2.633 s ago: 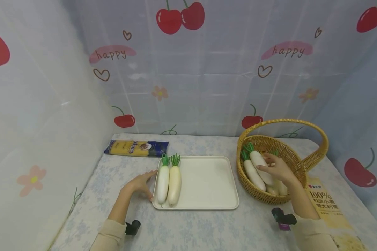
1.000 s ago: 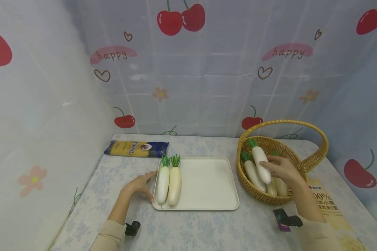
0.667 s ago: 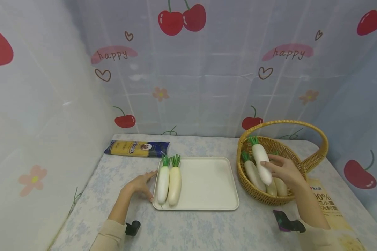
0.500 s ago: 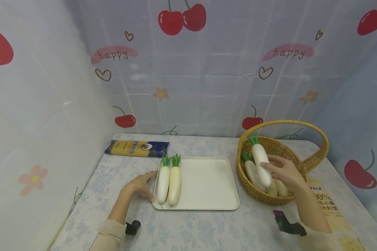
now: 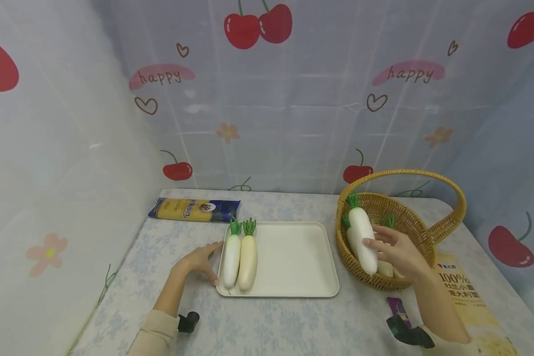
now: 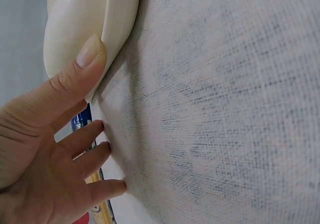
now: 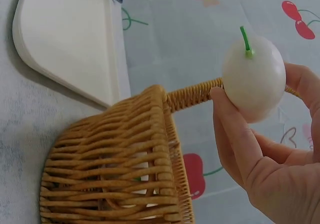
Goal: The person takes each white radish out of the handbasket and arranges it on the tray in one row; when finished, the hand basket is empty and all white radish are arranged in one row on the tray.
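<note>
In the head view my right hand (image 5: 396, 249) holds a white radish (image 5: 362, 237) between thumb and fingers, above the left side of the wicker basket (image 5: 384, 283). Its green leaves point away from me. The right wrist view shows the tip of this radish (image 7: 254, 79) pinched above the basket rim. Several more radishes lie inside the basket, partly hidden. My left hand (image 5: 199, 262) is at the left edge of the cream tray (image 5: 293, 259), its thumb (image 6: 90, 59) touching the rim and its fingers spread. On the tray a white radish (image 5: 231, 262) lies beside a yellowish one (image 5: 247, 262).
A blue and yellow pasta packet (image 5: 193, 209) lies behind the tray on the left. Right of the basket is a yellow package (image 5: 465, 296), partly under my forearm. A small purple packet (image 5: 398, 309) lies in front of the basket. The basket's handle (image 5: 402, 172) arches above it.
My right hand has lifted the white radish from the basket's pile and shifted it slightly left and nearer, turning it more lengthwise. My left hand has stayed at the tray edge.
</note>
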Demonstrator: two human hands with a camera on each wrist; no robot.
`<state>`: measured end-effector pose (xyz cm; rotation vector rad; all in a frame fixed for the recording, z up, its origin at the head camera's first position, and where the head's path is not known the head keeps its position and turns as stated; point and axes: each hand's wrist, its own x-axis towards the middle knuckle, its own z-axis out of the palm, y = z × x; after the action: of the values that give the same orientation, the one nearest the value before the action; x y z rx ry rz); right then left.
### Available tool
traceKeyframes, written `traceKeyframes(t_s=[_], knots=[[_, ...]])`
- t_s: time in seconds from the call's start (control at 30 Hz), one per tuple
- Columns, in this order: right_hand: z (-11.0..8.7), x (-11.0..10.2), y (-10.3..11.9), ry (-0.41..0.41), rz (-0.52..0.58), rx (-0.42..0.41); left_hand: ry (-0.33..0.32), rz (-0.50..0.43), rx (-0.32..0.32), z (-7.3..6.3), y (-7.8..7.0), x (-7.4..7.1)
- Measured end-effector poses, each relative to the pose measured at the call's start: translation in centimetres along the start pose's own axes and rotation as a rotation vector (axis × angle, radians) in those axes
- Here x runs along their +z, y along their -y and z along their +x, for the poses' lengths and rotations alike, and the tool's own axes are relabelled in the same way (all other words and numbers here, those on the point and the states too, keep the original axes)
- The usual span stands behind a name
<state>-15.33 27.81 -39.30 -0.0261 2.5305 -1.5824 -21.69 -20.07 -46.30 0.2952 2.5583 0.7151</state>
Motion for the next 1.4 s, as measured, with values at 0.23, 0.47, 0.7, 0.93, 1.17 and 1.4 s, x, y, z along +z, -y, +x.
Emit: traceKeyframes(t_s=[0.23,0.47,0.7,0.93,1.17,1.4], knots=[[-0.4,0.8,0.1,0.026,0.022,-0.013,-0.004,-0.011,-0.007,0.0,0.1,0.1],[-1.2,1.4,0.0,0.03,0.061,0.054,-0.015,-0.013,0.0,-0.1,0.0,0.2],[-2.1,2.0,-0.1,0.035,0.141,0.049,-0.018,-0.019,-0.012,-0.1,0.0,0.2],[-2.8,2.7,0.1,0.043,0.154,0.041,-0.017,0.001,-0.012,-0.3,-0.1,0.2],[-3.1,3.8,0.3,0.097,0.209,0.072,-0.016,-0.002,-0.012,-0.1,0.0,0.2],[-2.7,4.6,0.3,0.122,0.246,0.056,-0.013,-0.006,-0.019,0.1,0.0,0.2]])
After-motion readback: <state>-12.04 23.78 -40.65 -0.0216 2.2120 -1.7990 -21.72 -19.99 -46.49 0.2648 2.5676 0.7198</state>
